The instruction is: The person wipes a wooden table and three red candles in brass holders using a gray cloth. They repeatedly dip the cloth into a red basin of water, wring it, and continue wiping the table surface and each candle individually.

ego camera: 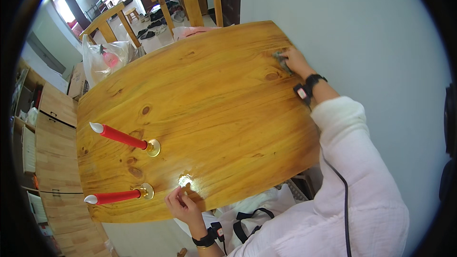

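At the far right corner of the wooden table (214,114), my right hand (297,61) presses a grey-green cloth (282,62) against the top. The cloth is bunched and partly covered by my fingers. My left hand (182,205) hovers at or just above the near edge, fingers loosely curled, with nothing seen in it. Left of that hand, a red candle (114,197) with a white flame-shaped tip stands in a gold holder (147,191). Farther back is a second red candle (123,137) in its own gold holder (154,147).
A pale wall (342,35) runs along the table's right side. Two wooden chairs (192,1) stand beyond the far edge. A clear plastic bag (98,62) with something pink inside hangs or sits by the far left edge. Wooden cabinets (57,150) line the left.
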Action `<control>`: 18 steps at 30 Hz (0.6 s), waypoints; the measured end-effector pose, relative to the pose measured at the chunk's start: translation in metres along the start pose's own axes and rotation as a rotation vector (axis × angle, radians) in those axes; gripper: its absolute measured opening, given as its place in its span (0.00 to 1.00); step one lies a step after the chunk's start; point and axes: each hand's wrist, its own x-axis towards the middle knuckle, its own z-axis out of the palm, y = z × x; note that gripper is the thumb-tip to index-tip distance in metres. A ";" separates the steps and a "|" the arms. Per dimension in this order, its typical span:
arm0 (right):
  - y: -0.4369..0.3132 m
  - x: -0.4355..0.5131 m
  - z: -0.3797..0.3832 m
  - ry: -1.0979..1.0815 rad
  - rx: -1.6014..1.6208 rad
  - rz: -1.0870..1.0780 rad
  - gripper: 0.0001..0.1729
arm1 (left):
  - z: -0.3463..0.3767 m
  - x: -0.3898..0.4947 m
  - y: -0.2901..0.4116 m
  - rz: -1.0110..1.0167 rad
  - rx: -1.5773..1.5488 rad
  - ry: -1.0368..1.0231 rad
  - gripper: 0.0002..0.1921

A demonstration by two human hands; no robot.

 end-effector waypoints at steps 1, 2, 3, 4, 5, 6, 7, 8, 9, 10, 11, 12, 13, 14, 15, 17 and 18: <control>0.001 -0.013 -0.006 -0.001 0.035 -0.070 0.18 | 0.000 0.001 0.001 -0.006 -0.009 -0.008 0.10; 0.000 -0.034 -0.013 -0.052 0.045 -0.069 0.18 | 0.000 0.001 0.001 -0.010 -0.019 -0.019 0.09; -0.002 -0.058 -0.023 -0.116 0.041 -0.041 0.19 | -0.001 0.002 0.001 -0.006 -0.005 -0.031 0.09; -0.008 -0.081 -0.034 -0.116 0.105 -0.092 0.18 | -0.001 0.003 0.002 -0.002 0.009 -0.042 0.09; -0.015 -0.105 -0.047 -0.136 0.155 -0.098 0.18 | -0.002 0.003 0.002 0.002 0.024 -0.053 0.08; -0.023 -0.129 -0.062 -0.161 0.161 -0.115 0.18 | -0.002 0.004 0.002 -0.004 0.026 -0.060 0.08; -0.031 -0.154 -0.077 -0.195 0.167 -0.113 0.18 | -0.003 0.004 0.002 -0.012 0.030 -0.066 0.08; -0.040 -0.177 -0.092 -0.233 0.174 -0.136 0.18 | -0.003 0.005 0.003 -0.026 0.020 -0.076 0.08; -0.049 -0.196 -0.104 -0.257 0.203 -0.179 0.17 | -0.004 0.005 0.003 -0.005 0.037 -0.081 0.08; -0.058 -0.214 -0.114 -0.305 0.181 -0.122 0.16 | -0.004 0.005 0.003 0.010 0.042 -0.090 0.08; -0.067 -0.230 -0.122 -0.340 0.179 -0.085 0.16 | -0.005 0.005 0.003 0.023 0.047 -0.098 0.08; -0.072 -0.235 -0.125 -0.376 0.178 -0.046 0.15 | -0.005 0.005 0.003 0.009 0.048 -0.108 0.08; -0.075 -0.236 -0.126 -0.357 0.172 -0.048 0.15 | -0.005 0.004 0.004 -0.004 0.048 -0.119 0.09; -0.078 -0.235 -0.125 -0.338 0.165 -0.047 0.14 | -0.004 0.003 0.003 -0.023 0.029 -0.129 0.09; -0.079 -0.231 -0.122 -0.350 0.136 -0.005 0.14 | -0.003 0.002 0.003 -0.005 0.032 -0.126 0.09; -0.072 -0.208 -0.110 -0.261 0.179 -0.056 0.12 | -0.001 0.001 0.002 0.005 -0.021 -0.110 0.10; -0.067 -0.192 -0.102 -0.249 0.181 -0.037 0.11 | 0.000 0.000 0.001 0.015 0.004 -0.109 0.11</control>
